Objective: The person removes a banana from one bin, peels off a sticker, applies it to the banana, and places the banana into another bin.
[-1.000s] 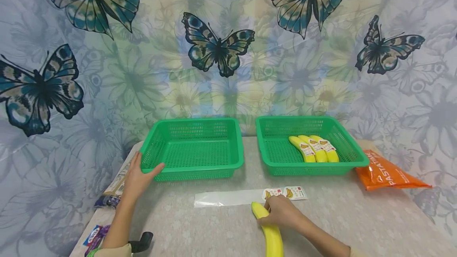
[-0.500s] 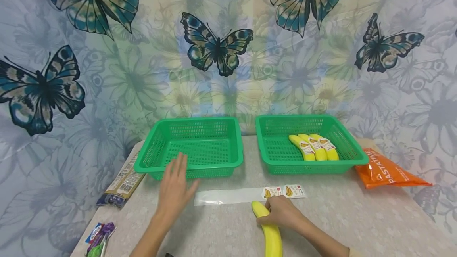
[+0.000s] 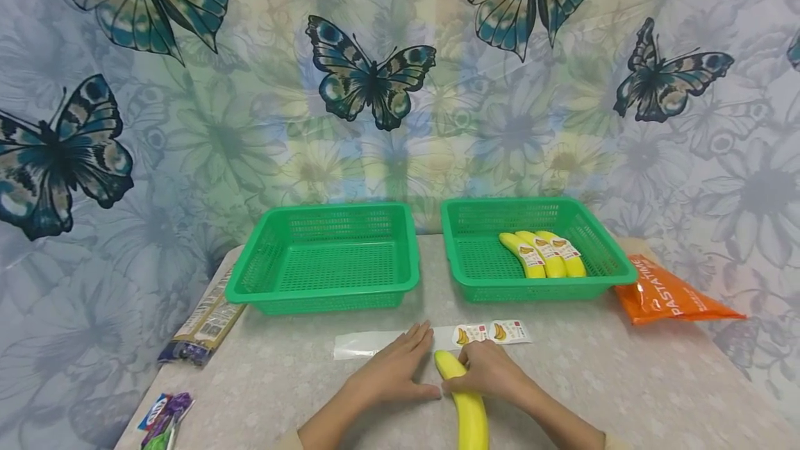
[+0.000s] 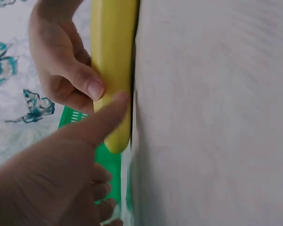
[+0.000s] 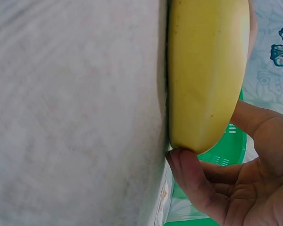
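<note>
A yellow banana (image 3: 469, 401) lies lengthwise on the table, its tip pointing away from me. My right hand (image 3: 490, 370) grips it near that tip, with the thumb across it, as the right wrist view also shows. My left hand (image 3: 394, 373) is just left of the banana, fingers straight and thumb pointing at the banana; whether the thumb touches it I cannot tell. Those left fingers reach over a clear strip (image 3: 369, 344) whose right end carries two banana stickers (image 3: 490, 332). In the left wrist view my left thumb (image 4: 111, 115) crosses in front of the banana.
Behind the strip stand two green baskets, a bare left basket (image 3: 321, 297) and a right basket (image 3: 537, 290) holding three stickered bananas (image 3: 544, 254). An orange bag (image 3: 669, 294) lies at right. A long brown packet (image 3: 203, 318) and some wrapped sweets (image 3: 165, 419) are at left.
My left hand has left the rim of the left basket and come right and nearer, beside the banana. My right hand keeps its grip on the banana.
</note>
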Tool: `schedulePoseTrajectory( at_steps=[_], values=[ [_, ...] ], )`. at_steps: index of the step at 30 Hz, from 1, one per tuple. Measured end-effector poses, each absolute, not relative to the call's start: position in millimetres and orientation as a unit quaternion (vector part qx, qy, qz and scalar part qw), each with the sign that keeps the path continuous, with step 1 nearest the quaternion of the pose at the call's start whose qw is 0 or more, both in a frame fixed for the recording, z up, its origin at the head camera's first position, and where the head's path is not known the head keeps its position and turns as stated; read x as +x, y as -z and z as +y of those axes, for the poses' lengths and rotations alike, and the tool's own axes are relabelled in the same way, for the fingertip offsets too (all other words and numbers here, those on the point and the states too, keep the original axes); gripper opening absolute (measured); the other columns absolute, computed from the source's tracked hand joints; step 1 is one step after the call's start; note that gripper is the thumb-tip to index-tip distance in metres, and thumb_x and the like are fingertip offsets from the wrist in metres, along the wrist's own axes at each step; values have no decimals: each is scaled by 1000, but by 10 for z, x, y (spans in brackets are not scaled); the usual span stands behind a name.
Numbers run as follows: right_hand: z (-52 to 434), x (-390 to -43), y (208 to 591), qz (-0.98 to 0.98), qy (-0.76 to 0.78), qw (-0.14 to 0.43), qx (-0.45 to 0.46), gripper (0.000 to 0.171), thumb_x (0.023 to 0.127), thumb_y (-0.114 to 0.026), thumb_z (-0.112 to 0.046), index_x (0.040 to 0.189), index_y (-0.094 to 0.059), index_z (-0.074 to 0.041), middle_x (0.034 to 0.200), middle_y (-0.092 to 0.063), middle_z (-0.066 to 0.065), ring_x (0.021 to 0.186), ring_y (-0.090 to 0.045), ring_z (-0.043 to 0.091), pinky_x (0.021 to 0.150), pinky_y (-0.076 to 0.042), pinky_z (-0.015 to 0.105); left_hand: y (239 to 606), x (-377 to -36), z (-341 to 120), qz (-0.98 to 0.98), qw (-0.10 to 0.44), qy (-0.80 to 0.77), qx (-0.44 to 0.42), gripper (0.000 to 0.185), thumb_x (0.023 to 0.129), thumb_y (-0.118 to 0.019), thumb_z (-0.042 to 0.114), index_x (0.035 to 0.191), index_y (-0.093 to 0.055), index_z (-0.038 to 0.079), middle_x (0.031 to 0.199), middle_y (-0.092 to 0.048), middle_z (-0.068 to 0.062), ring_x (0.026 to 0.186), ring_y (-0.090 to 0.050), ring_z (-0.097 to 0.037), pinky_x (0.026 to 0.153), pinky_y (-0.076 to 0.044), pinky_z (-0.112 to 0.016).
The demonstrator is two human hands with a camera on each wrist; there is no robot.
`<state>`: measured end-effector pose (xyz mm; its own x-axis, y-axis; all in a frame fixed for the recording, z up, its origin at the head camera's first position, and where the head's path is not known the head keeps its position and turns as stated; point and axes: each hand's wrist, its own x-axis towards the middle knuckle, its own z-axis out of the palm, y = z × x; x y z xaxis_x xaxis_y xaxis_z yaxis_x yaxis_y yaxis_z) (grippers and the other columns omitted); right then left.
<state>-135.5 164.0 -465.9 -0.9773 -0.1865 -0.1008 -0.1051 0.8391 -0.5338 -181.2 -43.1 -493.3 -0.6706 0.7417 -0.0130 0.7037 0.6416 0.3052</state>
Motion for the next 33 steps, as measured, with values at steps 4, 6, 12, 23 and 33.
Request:
schedulePoseTrajectory(
  at_steps=[4, 6, 12, 23, 33],
  values=[
    [1616, -1350, 4664, 955, 276, 78, -81, 37, 66, -84, -42, 73, -69, -9, 61, -56, -7, 56, -45, 8, 48, -35, 21, 4995, -1848, -413, 911, 91, -119, 385, 104, 83, -59, 70, 153, -26, 1, 163, -20, -13, 150, -22, -27, 122, -24, -43],
    [1615, -1345, 4662, 954, 278, 80, -83, 36, 67, -84, -43, 71, -68, -10, 58, -54, -8, 54, -44, 8, 47, -34, 21, 5014, -1853, -419, 913, 95, -114, 380, 105, 81, -58, 72, 153, -27, 2, 162, -20, -13, 150, -22, -26, 122, -24, -43],
    [1654, -1344, 4621, 952, 278, 93, -85, 39, 70, -82, -46, 74, -72, -8, 58, -57, -7, 54, -44, 8, 47, -35, 21, 5059, -1846, -426, 913, 93, -124, 378, 106, 80, -59, 72, 152, -29, 1, 162, -22, -13, 150, -22, -26, 122, -24, -44],
    [1841, -1775, 4424, 960, 253, 40, -110, 35, 75, -82, -30, 92, -75, -1, 71, -65, -1, 65, -55, 12, 56, -45, 26, 5037, -1852, -404, 913, 86, -116, 383, 105, 80, -60, 71, 152, -29, 2, 162, -24, -13, 150, -24, -27, 121, -25, -43],
    [1888, -2086, 4643, 961, 143, 26, -236, 20, 72, -80, -10, 65, -62, -8, 60, -47, -7, 61, -38, 7, 53, -33, 23, 5094, -1895, -391, 911, 96, -134, 378, 105, 80, -61, 71, 153, -29, 2, 162, -23, -12, 151, -22, -25, 122, -23, -43]
  ],
)
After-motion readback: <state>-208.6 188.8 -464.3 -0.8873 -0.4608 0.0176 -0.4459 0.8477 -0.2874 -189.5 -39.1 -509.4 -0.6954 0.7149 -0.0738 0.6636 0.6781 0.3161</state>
